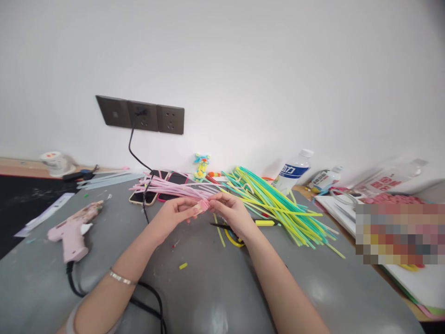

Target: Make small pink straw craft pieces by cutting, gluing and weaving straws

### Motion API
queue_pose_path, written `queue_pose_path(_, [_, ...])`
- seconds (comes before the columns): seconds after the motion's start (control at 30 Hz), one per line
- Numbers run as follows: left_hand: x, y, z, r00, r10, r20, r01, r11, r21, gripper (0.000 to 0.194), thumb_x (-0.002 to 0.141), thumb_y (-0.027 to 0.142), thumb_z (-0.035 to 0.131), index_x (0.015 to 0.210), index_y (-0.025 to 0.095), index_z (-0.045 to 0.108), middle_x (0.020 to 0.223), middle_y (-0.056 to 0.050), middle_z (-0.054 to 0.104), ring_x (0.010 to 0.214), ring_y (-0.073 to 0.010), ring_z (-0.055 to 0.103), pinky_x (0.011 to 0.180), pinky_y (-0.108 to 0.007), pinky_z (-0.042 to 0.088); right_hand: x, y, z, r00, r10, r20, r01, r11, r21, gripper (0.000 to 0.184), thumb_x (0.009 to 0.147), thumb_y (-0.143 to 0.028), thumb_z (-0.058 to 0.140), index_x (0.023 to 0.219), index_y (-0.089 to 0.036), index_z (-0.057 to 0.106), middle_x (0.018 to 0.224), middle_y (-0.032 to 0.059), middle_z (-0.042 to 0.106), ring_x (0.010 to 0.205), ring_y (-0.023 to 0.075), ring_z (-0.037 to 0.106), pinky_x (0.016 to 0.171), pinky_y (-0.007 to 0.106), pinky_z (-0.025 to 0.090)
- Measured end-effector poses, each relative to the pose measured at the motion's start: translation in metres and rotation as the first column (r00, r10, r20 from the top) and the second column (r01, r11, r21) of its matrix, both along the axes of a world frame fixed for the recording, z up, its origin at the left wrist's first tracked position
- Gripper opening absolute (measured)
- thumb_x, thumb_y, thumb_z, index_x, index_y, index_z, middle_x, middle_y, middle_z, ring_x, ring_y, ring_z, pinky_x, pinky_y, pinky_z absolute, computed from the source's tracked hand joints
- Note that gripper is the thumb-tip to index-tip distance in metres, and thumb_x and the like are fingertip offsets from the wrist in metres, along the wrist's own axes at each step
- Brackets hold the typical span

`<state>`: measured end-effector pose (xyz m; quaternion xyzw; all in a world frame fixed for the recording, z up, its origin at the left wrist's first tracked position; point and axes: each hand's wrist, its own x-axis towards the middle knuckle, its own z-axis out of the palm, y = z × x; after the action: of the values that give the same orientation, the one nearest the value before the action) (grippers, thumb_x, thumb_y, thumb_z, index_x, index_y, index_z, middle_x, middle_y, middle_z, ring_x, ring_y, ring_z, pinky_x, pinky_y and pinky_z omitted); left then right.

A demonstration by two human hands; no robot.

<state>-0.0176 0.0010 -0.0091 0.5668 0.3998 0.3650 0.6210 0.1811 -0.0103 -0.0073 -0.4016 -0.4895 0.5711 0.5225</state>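
Both hands meet over the middle of the grey table. My left hand (pixel 176 214) pinches a small pink fuzzy piece (pixel 202 206), which has a pale yellowish part at its left end. The fingertips of my right hand (pixel 230 212) close on the same piece from the right; its exact shape is partly hidden by the fingers. Just beyond the hands lies a bundle of pink pipe cleaners (pixel 167 185). Scissors with yellow-and-black handles (pixel 236 239) lie beneath my right wrist, partly covered. A short yellow-green scrap (pixel 183 266) rests on the table nearer to me.
A pink glue gun (pixel 74 232) lies at left, its black cord (pixel 153 297) running under my left forearm. Green and yellow pipe cleaners (pixel 278 204) spread at right. Phones (pixel 142 198), a small figure (pixel 200 167) and a water bottle (pixel 294 169) are near the wall.
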Motion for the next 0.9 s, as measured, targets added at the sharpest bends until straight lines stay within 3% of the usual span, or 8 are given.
queue_pose_path(0.27, [0.002,-0.002,0.004,0.999,-0.002,-0.047,0.002,1.0,0.008,0.039,0.076,0.045,0.076,0.1,0.015,0.073,0.097,-0.01,0.075,0.078,-0.017,0.061,0.064,-0.025,0.044,-0.002,-0.002,0.003,1.0,0.019,0.015,-0.019,0.999,0.046,0.026,0.068,-0.036,0.085,0.081,-0.02,0.069,0.084,0.0015,0.072,0.077,0.0152,0.064,0.076,0.029,0.049])
queue_pose_path(0.47, [0.001,-0.004,0.01,0.989,-0.031,-0.142,0.046,0.994,0.1,0.032,0.083,0.045,0.068,0.099,0.017,0.073,0.093,-0.007,0.076,0.068,-0.0147,0.058,0.058,-0.024,0.04,0.015,0.004,0.005,0.995,-0.102,-0.006,0.102,0.993,0.053,0.03,0.069,-0.035,0.084,0.092,-0.021,0.07,0.085,0.0005,0.069,0.078,0.0144,0.062,0.07,0.026,0.047])
queue_pose_path(0.53, [0.0,-0.006,0.011,0.964,-0.081,-0.253,0.14,0.964,0.225,0.025,0.086,0.041,0.064,0.09,0.019,0.075,0.085,-0.004,0.076,0.066,-0.0149,0.058,0.059,-0.024,0.04,0.021,0.005,0.007,0.991,-0.12,-0.059,0.121,0.992,0.02,0.033,0.069,-0.035,0.084,0.096,-0.022,0.072,0.086,0.0001,0.069,0.077,0.0132,0.061,0.068,0.025,0.046])
queue_pose_path(0.6, [0.0,-0.008,0.01,0.912,-0.135,-0.387,0.277,0.9,0.338,0.023,0.087,0.036,0.062,0.079,0.02,0.077,0.076,-0.002,0.075,0.063,-0.0144,0.056,0.06,-0.025,0.039,0.022,0.005,0.009,0.987,-0.096,-0.131,0.092,0.995,-0.037,0.033,0.067,-0.034,0.085,0.096,-0.022,0.074,0.086,-0.0004,0.068,0.074,0.0115,0.06,0.067,0.024,0.046])
queue_pose_path(0.67, [-0.001,-0.008,0.007,0.859,-0.159,-0.486,0.373,0.846,0.382,0.022,0.086,0.033,0.063,0.073,0.022,0.078,0.069,0.0,0.073,0.057,-0.0133,0.052,0.058,-0.025,0.038,0.019,0.004,0.011,0.978,-0.052,-0.201,0.035,0.996,-0.086,0.033,0.067,-0.035,0.086,0.095,-0.022,0.075,0.084,-0.0003,0.067,0.071,0.0108,0.058,0.068,0.025,0.046])
queue_pose_path(0.77, [-0.003,-0.007,0.003,0.851,-0.072,-0.521,0.333,0.839,0.429,0.018,0.08,0.037,0.07,0.083,0.022,0.08,0.069,-0.001,0.07,0.058,-0.0141,0.054,0.057,-0.025,0.039,0.01,0.001,0.013,0.962,0.012,-0.271,-0.048,0.991,-0.126,0.033,0.067,-0.036,0.085,0.095,-0.021,0.076,0.079,-0.0002,0.064,0.07,0.0112,0.056,0.069,0.025,0.047])
queue_pose_path(0.9, [-0.008,-0.003,0.002,0.848,0.035,-0.529,0.248,0.856,0.454,0.029,0.08,0.036,0.07,0.104,0.022,0.077,0.079,-0.004,0.073,0.071,-0.0188,0.063,0.063,-0.026,0.044,0.004,-0.001,0.014,0.948,0.047,-0.315,-0.098,0.984,-0.149,0.034,0.065,-0.034,0.086,0.095,-0.02,0.077,0.079,-0.0001,0.063,0.072,0.0112,0.056,0.07,0.023,0.048])
